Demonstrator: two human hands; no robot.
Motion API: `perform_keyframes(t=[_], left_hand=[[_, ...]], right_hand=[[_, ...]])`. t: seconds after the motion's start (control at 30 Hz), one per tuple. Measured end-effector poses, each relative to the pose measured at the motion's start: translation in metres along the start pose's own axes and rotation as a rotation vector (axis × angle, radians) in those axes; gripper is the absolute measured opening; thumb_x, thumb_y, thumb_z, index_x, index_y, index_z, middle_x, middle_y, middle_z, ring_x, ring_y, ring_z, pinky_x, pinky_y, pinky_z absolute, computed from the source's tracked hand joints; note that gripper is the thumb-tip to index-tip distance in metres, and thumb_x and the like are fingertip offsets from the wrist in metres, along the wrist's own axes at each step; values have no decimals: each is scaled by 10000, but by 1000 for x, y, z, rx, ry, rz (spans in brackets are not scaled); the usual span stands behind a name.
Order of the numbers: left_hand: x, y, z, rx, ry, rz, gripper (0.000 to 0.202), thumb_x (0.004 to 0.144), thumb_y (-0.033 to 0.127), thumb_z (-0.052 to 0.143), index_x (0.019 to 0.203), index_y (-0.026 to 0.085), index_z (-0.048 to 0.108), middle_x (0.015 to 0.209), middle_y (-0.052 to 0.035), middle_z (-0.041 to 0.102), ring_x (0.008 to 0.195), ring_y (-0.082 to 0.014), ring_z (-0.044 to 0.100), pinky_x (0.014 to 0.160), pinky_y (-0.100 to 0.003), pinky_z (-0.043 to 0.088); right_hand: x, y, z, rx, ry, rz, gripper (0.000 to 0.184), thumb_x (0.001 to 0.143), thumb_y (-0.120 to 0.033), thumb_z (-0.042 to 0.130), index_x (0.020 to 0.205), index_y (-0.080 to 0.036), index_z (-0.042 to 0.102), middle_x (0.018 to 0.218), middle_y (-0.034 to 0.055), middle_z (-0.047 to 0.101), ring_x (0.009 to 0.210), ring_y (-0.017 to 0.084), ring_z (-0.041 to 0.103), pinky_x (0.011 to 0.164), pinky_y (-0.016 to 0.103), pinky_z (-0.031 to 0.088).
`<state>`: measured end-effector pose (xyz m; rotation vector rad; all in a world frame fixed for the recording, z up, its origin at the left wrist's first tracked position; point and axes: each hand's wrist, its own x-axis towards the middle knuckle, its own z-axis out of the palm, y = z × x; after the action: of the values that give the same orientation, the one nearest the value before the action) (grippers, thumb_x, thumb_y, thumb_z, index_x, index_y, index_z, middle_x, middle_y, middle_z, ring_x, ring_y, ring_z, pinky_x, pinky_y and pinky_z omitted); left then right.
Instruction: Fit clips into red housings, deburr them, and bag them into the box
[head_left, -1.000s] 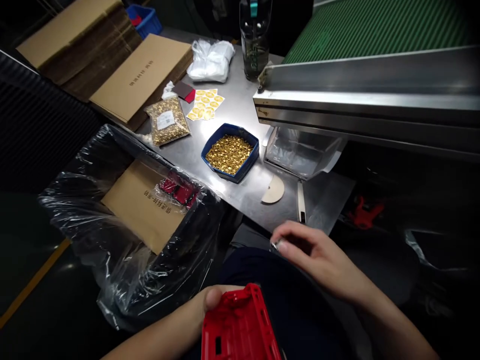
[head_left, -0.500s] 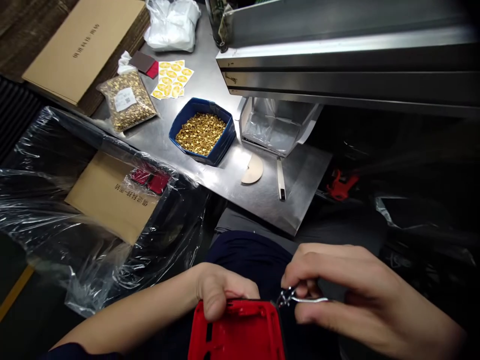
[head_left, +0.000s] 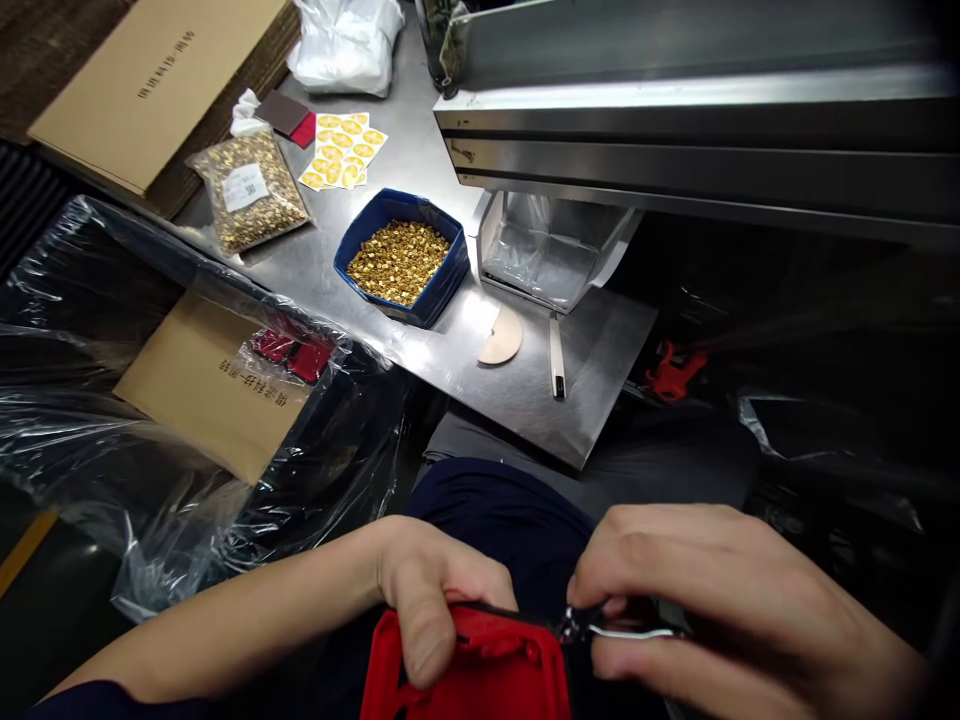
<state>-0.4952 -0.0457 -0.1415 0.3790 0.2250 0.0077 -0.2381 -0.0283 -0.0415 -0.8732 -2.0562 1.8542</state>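
Since a second ago, the right hand (head_left: 720, 590) has swung from the desk's (head_left: 517, 410) near corner to beside the red case (head_left: 536, 690), pinching a clipper-like metal tool (head_left: 630, 632). Thumb inside, fingers behind, the left hand (head_left: 442, 575) grips the case below the desk's near edge, apparently keeping its rim steady beside the tool.
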Motion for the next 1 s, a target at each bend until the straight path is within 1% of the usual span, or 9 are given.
perform_keyframes(t=[0.07,0.1,0.33,0.47,0.67,0.77,0.87,0.93,1.0], left_hand=[[0,-1,-2,22,-260,-120,622,400,584,929,746,103,740,603,-1,639,468,-203,561,453,-307,500],[0,-2,-3,27,-331,-159,625,417,602,918,745,105,729,604,-7,635,462,-201,550,447,-313,493],[-2,-7,-6,19,-338,-200,640,399,628,915,740,159,644,641,-20,639,477,-186,503,437,-317,465],[-1,-5,-5,25,-356,-195,603,425,606,918,729,166,639,650,-8,640,485,-175,500,436,-297,467],[-2,-3,-4,39,-349,-162,621,468,670,880,710,151,639,628,-17,624,461,-173,496,425,-301,467],[-2,-4,-4,40,-334,-160,624,449,669,884,694,146,646,623,-20,620,446,-172,486,407,-303,451],[-2,-4,-3,31,-362,-132,598,437,611,912,698,146,640,663,-22,637,475,-170,501,419,-289,454],[-3,-3,-1,19,-374,-107,588,444,595,915,705,150,634,679,-17,639,494,-167,505,440,-288,467],[-3,-1,0,16,-392,-112,574,461,586,911,710,152,630,677,-12,636,501,-168,509,466,-298,483]], right_hand=[[1,-4,-1,-27,8,-8,158,960,-247,669,1114,-241,635,908,4,684,778,123,632,689,219,455],[2,-6,-1,-43,11,-17,153,966,-243,660,1117,-237,636,908,5,687,782,125,633,691,218,456],[5,-13,0,-76,27,-16,126,992,-245,612,1107,-218,655,884,16,691,751,127,635,655,224,451],[4,-12,2,-69,41,-19,112,993,-244,610,1092,-218,654,867,9,686,737,119,631,645,222,440],[4,-11,5,-69,76,-34,118,981,-204,613,1089,-209,661,828,11,673,699,120,621,614,226,430],[1,-6,3,64,77,-35,102,957,-197,650,1051,-209,688,816,10,688,708,119,639,632,217,453],[-4,1,0,316,52,-49,96,907,-293,736,954,-210,734,763,-2,698,671,107,645,615,194,469],[-6,5,0,361,114,4,101,884,-305,761,912,-210,739,742,-8,684,649,96,627,602,184,465],[-5,6,4,331,197,75,64,874,-247,764,912,-210,728,754,-16,672,652,85,607,608,174,460]])
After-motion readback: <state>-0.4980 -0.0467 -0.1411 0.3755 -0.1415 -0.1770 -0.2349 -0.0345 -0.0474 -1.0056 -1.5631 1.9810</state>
